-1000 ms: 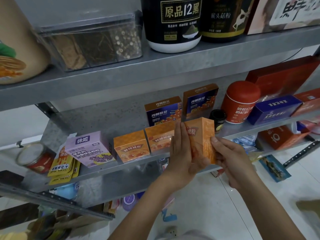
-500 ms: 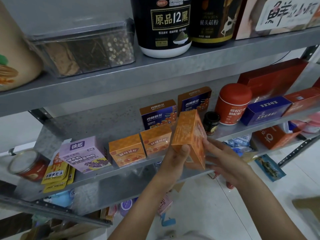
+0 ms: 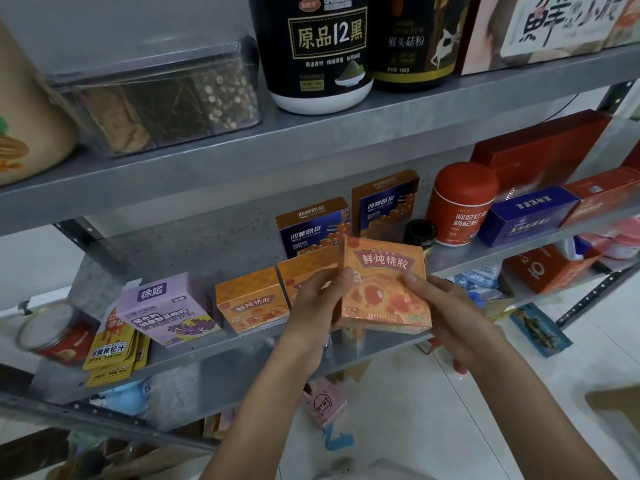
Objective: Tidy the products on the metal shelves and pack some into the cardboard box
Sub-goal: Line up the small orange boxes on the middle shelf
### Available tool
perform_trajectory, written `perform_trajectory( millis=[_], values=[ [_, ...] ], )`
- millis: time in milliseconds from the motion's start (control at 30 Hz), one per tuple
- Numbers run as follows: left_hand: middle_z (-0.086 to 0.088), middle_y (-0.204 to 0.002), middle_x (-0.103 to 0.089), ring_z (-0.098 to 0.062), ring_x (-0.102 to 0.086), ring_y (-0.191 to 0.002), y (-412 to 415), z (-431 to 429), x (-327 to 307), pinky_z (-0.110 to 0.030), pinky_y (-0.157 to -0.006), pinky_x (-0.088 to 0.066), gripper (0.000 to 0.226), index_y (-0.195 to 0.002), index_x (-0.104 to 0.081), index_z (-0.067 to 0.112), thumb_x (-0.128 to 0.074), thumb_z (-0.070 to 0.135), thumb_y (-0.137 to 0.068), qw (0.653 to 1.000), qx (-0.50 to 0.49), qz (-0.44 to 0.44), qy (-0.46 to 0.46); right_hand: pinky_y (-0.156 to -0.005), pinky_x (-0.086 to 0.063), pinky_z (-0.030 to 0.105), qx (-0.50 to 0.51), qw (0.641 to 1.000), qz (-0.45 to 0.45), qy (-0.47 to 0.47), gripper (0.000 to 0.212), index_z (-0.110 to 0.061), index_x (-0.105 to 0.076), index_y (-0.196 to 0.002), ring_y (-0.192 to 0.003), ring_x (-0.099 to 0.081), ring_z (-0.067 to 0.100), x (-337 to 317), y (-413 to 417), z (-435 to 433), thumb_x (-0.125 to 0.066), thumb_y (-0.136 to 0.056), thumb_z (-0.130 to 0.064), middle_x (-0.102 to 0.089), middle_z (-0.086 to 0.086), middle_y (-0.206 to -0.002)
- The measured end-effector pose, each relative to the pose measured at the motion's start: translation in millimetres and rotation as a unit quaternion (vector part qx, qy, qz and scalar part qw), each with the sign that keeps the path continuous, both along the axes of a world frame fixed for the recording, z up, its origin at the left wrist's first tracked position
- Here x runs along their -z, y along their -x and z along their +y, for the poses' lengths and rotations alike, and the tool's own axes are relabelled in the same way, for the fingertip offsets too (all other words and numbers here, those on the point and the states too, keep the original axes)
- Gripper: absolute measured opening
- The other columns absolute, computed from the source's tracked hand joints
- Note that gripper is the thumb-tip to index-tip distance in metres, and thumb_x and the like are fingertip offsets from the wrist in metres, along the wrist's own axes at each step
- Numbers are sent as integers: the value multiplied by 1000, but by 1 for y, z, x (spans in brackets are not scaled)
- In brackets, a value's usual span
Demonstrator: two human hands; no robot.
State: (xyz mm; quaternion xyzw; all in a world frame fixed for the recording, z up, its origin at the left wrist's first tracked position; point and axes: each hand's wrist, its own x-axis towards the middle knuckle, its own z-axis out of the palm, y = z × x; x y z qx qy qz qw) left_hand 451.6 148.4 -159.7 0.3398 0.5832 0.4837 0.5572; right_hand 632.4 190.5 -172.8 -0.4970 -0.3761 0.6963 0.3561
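I hold an orange box with red print in front of the middle metal shelf, its printed face turned toward me. My left hand grips its left edge and my right hand grips its right side and lower corner. Two more orange boxes stand on the shelf: one left of my left hand, another partly hidden behind it. A corner of the cardboard box shows at the lower right on the floor.
Behind stand two blue-and-brown boxes, a small dark jar, a red canister, a blue box and red boxes. Left are a purple box, yellow sachets and a red tin. Big jars fill the upper shelf.
I have turned the orange box in both hands, from its narrow side facing me to its printed front facing me, and lowered it slightly toward the shelf edge.
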Motion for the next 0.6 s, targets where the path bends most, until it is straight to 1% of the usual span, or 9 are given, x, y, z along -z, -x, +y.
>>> perform_trajectory(
  millis=[100, 167, 233, 333, 433, 500, 533, 567, 600],
  values=[
    [-8, -104, -75, -25, -72, -94, -1, 0, -2, -43, -82, -58, 36, -116, -63, 14, -62, 37, -88, 997, -27, -65, 37, -89, -53, 38, -43, 998, -28, 20, 58, -8, -64, -111, -92, -69, 27, -1, 0, 3, -70, -68, -46, -73, 15, -102],
    [-7, -100, -76, -25, -72, -93, 0, 1, -3, -44, -80, -59, 30, -114, -63, 17, -62, 36, -90, 994, -31, -84, 59, -91, -52, 39, -58, 997, -48, 33, 58, -9, -67, -104, -91, -69, 26, -3, 0, 3, -69, -63, -50, -74, 12, -97],
    [-3, -90, -77, -24, -72, -89, -1, 3, -3, -45, -79, -59, 22, -106, -64, 19, -61, 35, -92, 993, -28, -89, 74, -91, -52, 39, -63, 995, -60, 40, 54, -11, -68, -97, -91, -69, 26, -4, 1, 3, -68, -63, -53, -75, 11, -95],
    [-1, -77, -76, -23, -71, -85, -2, 4, -6, -46, -81, -57, 17, -95, -64, 18, -60, 34, -94, 991, -25, -93, 91, -82, -55, 35, -71, 994, -75, 46, 52, -12, -69, -96, -90, -70, 24, -5, 1, 4, -67, -65, -54, -75, 12, -97],
    [-2, -78, -76, -22, -72, -83, -1, 4, -8, -46, -83, -57, 18, -94, -64, 18, -58, 35, -95, 992, -17, -83, 94, -71, -54, 30, -69, 994, -82, 37, 53, -10, -69, -95, -84, -71, 22, -7, 1, 3, -66, -65, -54, -75, 12, -95],
    [1, -87, -77, -20, -72, -88, -2, 4, -8, -44, -85, -57, 21, -98, -63, 24, -53, 42, -97, 996, -1, -32, 77, -66, -53, 27, -54, 994, -89, 22, 54, -8, -69, -93, -78, -72, 20, -9, 2, 2, -67, -64, -53, -76, 10, -87],
    [2, -97, -76, -19, -71, -95, -2, 5, -6, -43, -88, -56, 25, -104, -62, 26, -49, 46, -97, 998, 11, 22, 59, -65, -53, 27, -41, 995, -93, 12, 55, -7, -68, -94, -76, -72, 20, -8, 3, 1, -68, -63, -52, -76, 9, -84],
    [5, -111, -72, -18, -67, -104, -2, 6, -4, -40, -92, -54, 30, -115, -59, 27, -45, 47, -99, 995, 21, 88, 33, -66, -53, 28, -25, 995, -99, 3, 57, -5, -67, -96, -75, -72, 21, -8, 3, 2, -69, -62, -52, -75, 9, -82],
    [10, -123, -63, -16, -62, -113, -1, 6, -1, -37, -95, -51, 35, -128, -52, 29, -42, 46, -100, 987, 28, 159, -2, -66, -53, 29, -11, 994, -105, -3, 59, -5, -66, -98, -76, -72, 22, -7, 3, 2, -71, -62, -51, -76, 9, -82]
  ],
)
